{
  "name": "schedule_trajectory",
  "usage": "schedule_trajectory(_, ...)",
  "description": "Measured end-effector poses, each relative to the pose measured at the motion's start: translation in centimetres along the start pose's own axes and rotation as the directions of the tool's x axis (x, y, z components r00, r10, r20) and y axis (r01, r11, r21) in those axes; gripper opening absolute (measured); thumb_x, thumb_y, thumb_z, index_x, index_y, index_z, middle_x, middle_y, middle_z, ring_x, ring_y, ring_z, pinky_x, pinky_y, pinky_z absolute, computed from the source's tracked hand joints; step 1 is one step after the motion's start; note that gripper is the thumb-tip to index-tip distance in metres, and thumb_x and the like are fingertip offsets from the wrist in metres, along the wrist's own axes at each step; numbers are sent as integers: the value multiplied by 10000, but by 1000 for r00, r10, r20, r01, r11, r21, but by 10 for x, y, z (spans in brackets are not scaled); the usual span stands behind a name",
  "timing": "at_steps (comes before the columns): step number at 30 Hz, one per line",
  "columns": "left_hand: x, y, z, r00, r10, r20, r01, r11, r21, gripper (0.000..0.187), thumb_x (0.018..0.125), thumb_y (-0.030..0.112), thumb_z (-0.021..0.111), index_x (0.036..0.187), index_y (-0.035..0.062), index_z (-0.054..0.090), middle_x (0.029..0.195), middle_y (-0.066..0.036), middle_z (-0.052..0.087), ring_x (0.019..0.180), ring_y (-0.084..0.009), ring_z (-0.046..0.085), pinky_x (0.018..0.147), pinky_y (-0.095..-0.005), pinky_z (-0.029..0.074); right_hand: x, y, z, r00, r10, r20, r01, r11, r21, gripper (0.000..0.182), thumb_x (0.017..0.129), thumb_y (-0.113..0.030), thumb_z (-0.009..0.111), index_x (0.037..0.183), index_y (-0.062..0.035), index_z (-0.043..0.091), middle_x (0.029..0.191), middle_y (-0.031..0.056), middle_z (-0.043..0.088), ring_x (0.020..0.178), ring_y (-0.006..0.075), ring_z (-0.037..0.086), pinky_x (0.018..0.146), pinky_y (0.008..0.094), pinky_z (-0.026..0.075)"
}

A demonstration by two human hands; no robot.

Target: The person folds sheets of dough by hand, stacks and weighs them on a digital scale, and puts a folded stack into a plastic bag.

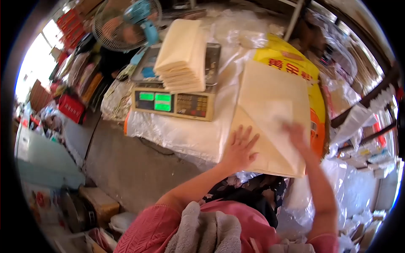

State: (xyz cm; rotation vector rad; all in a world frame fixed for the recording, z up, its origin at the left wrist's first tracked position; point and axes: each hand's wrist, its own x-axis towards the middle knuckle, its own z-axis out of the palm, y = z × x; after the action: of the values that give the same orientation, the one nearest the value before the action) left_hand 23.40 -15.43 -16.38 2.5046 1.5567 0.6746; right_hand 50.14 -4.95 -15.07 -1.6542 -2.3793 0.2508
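A stack of thin cream sheets [274, 84] lies at the right of the table, its top sheet partly folded over into slanting layers. My left hand [241, 148] rests flat on the lower left of these sheets with its fingers spread. Over their right part is my right hand [295, 134], blurred by motion, so its fingers cannot be made out. Left of the sheets stands a digital scale [195, 105] with green displays, bearing a tall pile of folded cream sheets [179, 50].
A yellow printed sack [316, 90] lies under and beyond the sheets. White plastic [185, 135] covers the table. Behind the scale stands a fan [126, 23]. Metal shelving and plastic bags [350, 105] are at the right, a red bag [71, 108] at the left.
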Motion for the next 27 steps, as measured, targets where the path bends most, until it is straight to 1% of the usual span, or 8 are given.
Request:
schedule_trajectory(1, 2, 2, 3, 996, -48, 72, 49, 999, -18, 658, 874, 450, 489, 1444, 195, 280, 1527, -131, 131, 1395, -396, 83, 1114, -534, 93, 23, -15, -75, 964, 260, -56, -239, 938, 251, 249, 880, -257, 506, 992, -131, 690, 847, 135, 648, 813, 303, 613, 733, 454, 455)
schedule_trajectory(2, 3, 3, 1, 993, -54, 109, 54, 999, -1, 644, 883, 449, 469, 1442, 185, 286, 1529, -125, 126, 1402, -388, 46, 1122, -522, 55, 94, 126, -46, 916, 210, -341, -272, 951, -145, 361, 896, -380, 495, 876, -72, 682, 809, 154, 644, 792, 323, 611, 729, 465, 449)
schedule_trajectory(3, 4, 4, -1, 989, -61, 134, 61, 998, 1, 640, 885, 451, 464, 1442, 188, 288, 1531, -124, 120, 1403, -385, 41, 1121, -522, 47, 86, 42, -181, 918, 111, -380, -276, 868, -412, 415, 895, -416, 474, 821, -52, 658, 794, 180, 638, 750, 346, 607, 728, 480, 443)
schedule_trajectory(7, 6, 6, -3, 987, -65, 144, 66, 998, -1, 642, 882, 465, 457, 1437, 180, 300, 1529, -127, 122, 1405, -381, 26, 1121, -522, 10, 65, -43, -357, 626, -36, -779, -247, 938, -243, 417, 900, -428, 518, 1141, -98, 602, 912, 145, 665, 856, 290, 632, 777, 368, 468)
schedule_trajectory(16, 5, 9, -7, 992, -22, 124, 16, 999, 48, 640, 880, 469, 457, 1435, 189, 302, 1515, -144, 159, 1384, -425, 75, 1105, -560, 60, -47, -135, -216, 764, -489, -421, 381, 868, -318, 401, 687, -4, 540, 1084, -29, 592, 1051, 94, 636, 823, 230, 637, 705, 357, 520)
schedule_trajectory(23, 0, 6, 4, 997, 22, 67, -29, 995, 100, 654, 867, 453, 494, 1422, 145, 333, 1495, -187, 196, 1359, -471, 129, 1093, -578, 115, 13, -8, -226, 879, -99, -467, 71, 994, -78, 191, 799, -199, 590, 946, -112, 677, 841, 125, 667, 734, 272, 634, 646, 396, 493)
schedule_trajectory(25, -1, 5, 4, 998, 47, 40, -51, 993, 111, 655, 870, 459, 486, 1422, 143, 332, 1495, -189, 193, 1360, -467, 130, 1099, -568, 101, 16, -26, -295, 749, 387, -538, -284, 921, 267, 282, 780, -349, 626, 895, -95, 673, 801, 143, 656, 762, 277, 638, 698, 403, 493)
schedule_trajectory(27, -3, 5, 5, 998, 45, 33, -48, 993, 104, 654, 872, 458, 482, 1423, 141, 332, 1495, -190, 193, 1362, -464, 129, 1102, -564, 91, 23, -7, -346, 596, 126, -793, -100, 992, 83, 308, 783, -347, 653, 822, -42, 658, 697, 155, 626, 683, 251, 614, 641, 369, 484)
